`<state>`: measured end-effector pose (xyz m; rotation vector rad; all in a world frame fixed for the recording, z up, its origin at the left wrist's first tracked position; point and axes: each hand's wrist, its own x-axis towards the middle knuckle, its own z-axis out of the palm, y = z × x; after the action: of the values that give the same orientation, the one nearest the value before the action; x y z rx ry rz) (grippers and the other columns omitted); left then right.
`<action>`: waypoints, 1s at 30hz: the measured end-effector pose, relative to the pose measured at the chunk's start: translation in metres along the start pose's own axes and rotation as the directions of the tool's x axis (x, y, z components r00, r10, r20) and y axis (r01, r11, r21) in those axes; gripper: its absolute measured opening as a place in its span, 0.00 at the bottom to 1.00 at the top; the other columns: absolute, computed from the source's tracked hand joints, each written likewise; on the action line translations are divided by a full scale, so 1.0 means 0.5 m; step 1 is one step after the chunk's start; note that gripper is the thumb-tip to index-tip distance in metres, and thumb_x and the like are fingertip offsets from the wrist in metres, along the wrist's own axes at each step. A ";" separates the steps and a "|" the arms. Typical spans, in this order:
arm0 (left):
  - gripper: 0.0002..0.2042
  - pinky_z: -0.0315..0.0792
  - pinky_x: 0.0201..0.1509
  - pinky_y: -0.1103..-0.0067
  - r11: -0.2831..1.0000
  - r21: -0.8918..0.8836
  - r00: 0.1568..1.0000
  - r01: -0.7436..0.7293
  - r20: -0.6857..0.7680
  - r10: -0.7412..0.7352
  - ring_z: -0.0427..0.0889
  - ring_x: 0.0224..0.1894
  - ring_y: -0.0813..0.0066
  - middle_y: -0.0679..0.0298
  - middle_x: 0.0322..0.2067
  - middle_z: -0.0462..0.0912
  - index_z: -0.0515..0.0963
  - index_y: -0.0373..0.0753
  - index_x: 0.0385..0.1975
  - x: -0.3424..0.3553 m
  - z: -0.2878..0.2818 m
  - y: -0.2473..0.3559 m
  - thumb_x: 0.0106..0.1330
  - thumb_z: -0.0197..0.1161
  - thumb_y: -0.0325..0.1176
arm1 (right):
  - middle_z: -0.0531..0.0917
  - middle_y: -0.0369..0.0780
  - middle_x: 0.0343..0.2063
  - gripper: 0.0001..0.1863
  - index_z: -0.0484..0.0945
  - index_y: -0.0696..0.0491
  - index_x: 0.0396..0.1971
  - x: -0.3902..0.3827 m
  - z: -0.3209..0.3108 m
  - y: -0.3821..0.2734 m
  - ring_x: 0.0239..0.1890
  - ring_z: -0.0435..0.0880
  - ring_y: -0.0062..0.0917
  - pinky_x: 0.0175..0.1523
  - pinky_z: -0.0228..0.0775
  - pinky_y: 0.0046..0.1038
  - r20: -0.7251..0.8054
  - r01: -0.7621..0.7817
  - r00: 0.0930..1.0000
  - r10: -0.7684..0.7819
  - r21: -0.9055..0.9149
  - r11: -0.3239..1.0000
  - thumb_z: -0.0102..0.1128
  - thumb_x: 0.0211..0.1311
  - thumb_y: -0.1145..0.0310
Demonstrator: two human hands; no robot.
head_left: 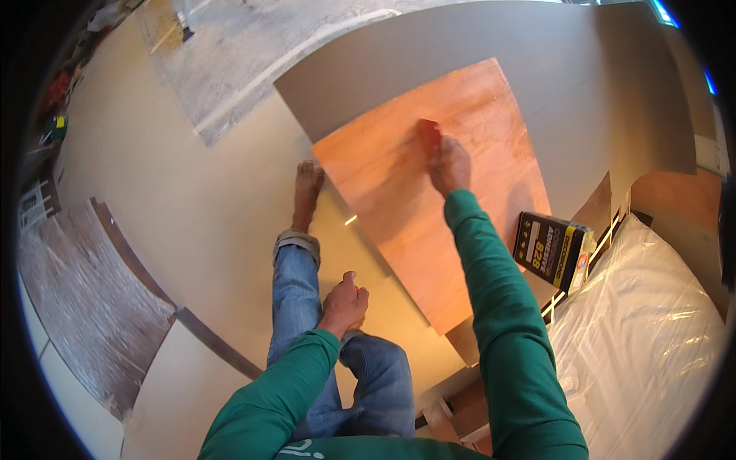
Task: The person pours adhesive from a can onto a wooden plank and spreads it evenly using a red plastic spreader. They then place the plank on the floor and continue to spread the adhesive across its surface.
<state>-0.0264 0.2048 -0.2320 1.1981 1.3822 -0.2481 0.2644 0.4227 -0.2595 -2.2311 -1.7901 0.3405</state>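
My right hand [448, 165] is stretched out over a reddish plywood panel [399, 207] and presses a small red flat tool [430, 136] onto its surface. The panel lies on a larger grey sheet [567, 69] on the floor. My left hand [344, 303] rests closed on my knee, in blue jeans, with something small and red just showing between the fingers; what it is cannot be told. My bare foot [307, 188] stands at the panel's left corner. Both sleeves are green.
A black and yellow rectangular can [553, 249] stands at the panel's right edge. Beyond it lies something wrapped in clear plastic film [652, 330]. Dark boards and a mottled sheet [84, 299] lie at the left, another grey sheet [230, 54] at the top.
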 end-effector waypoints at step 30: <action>0.24 0.78 0.51 0.53 0.900 -0.418 0.974 0.127 -0.121 -0.194 0.84 0.45 0.39 0.38 0.41 0.85 0.69 0.32 0.59 -0.033 0.233 0.023 0.69 0.56 0.42 | 0.80 0.43 0.41 0.19 0.81 0.58 0.51 -0.254 0.072 -0.307 0.43 0.78 0.38 0.48 0.72 0.35 0.084 0.518 0.846 -0.527 0.104 0.849 0.57 0.58 0.79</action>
<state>0.0490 0.1145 -0.2416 0.7681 1.5827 0.0267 0.0846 0.3321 -0.2380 -1.6009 -2.3038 0.4098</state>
